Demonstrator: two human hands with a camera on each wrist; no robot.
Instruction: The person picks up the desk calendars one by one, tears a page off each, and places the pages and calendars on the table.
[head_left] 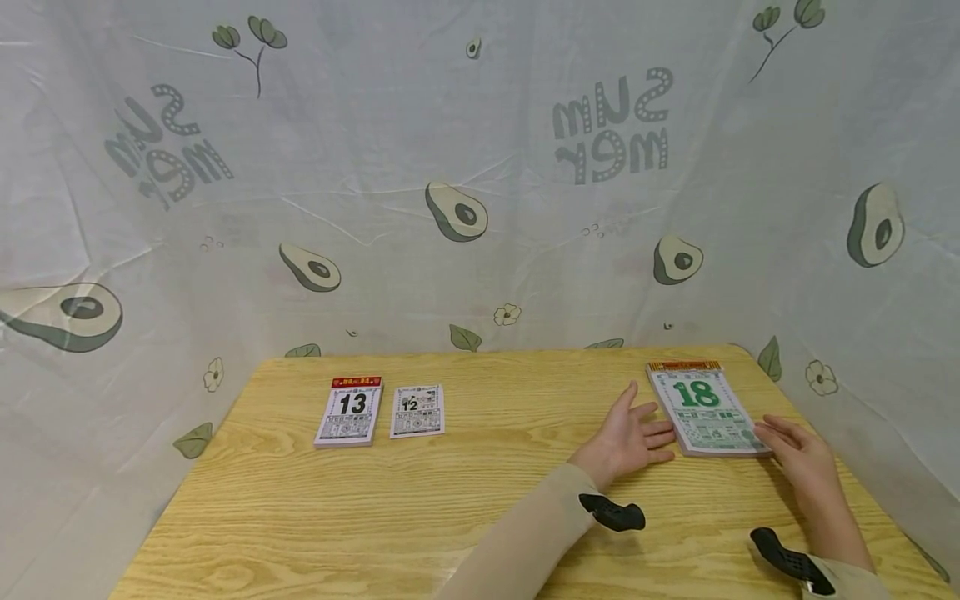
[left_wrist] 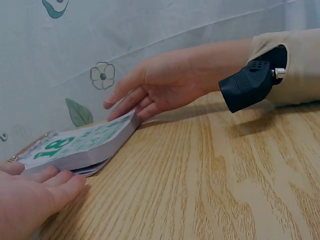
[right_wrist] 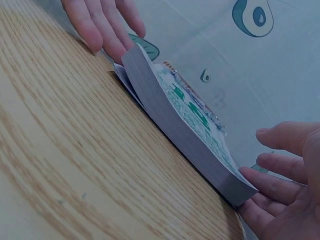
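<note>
A thick tear-off calendar pad (head_left: 697, 408) showing a green 18 lies at the right of the table, between both hands. My left hand (head_left: 626, 437) is palm up at its left side, fingers extended and their tips right at the edge. At the lower right corner is my right hand (head_left: 806, 462), its fingertips against the pad's side. The right wrist view shows the thumb of the right hand (right_wrist: 287, 175) raised apart from the pad. In that view the page-block edge (right_wrist: 185, 135) faces the camera, with thin sheets jutting out under its left corner.
To the left lies a smaller calendar pad (head_left: 351, 412) with a red header and a black 13. Beside it is a loose sheet (head_left: 417, 411) marked 12. The wooden table (head_left: 300, 517) ends at a printed curtain (head_left: 390, 275) behind. Black wrist devices (head_left: 613, 512) stick out from both sleeves.
</note>
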